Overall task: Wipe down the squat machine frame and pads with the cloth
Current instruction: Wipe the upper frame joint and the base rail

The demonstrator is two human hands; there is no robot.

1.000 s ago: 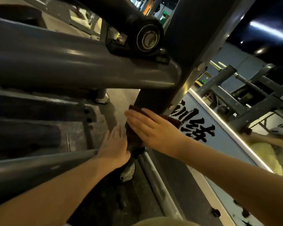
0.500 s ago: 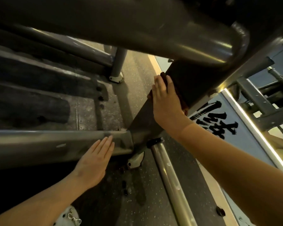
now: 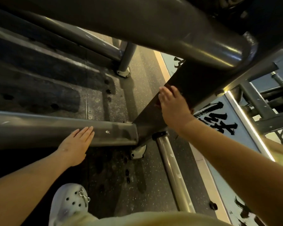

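— What could go wrong for us from here?

— Our right hand (image 3: 173, 110) lies flat with straight fingers, pressing the cloth (image 3: 155, 102) against the machine's slanted post (image 3: 193, 82). That grip closes on nothing. Only a dark edge of the cloth shows beside the fingers. With no pinch on it, we judge it could bunch up or slide out and drop to the floor (image 3: 137, 95) on a fast stroke.

— And the other grip?

— Our left hand (image 3: 76, 142) rests open, palm down, on the low beam (image 3: 31, 128), bracing us. The paint looks smooth. If it is damp, that palm could slip and we would lurch toward the thick tube (image 3: 153, 30) close overhead.

— Anything at the joint?

— Where the beam meets the post there are edges and a pale foot cap (image 3: 138, 151). The cloth could snag there, or we could miss the corner.

— The floor and the room?

— The floor is dark speckled rubber, with holes and scuffs in it. Our white clog (image 3: 70, 203) stands near a silver floor tube (image 3: 175, 173), which is easy to trip on. To the right we see black brush lettering (image 3: 219, 118) on the floor, then more grey machines (image 3: 258, 105). The light is dim and warm. We see no pads from here.
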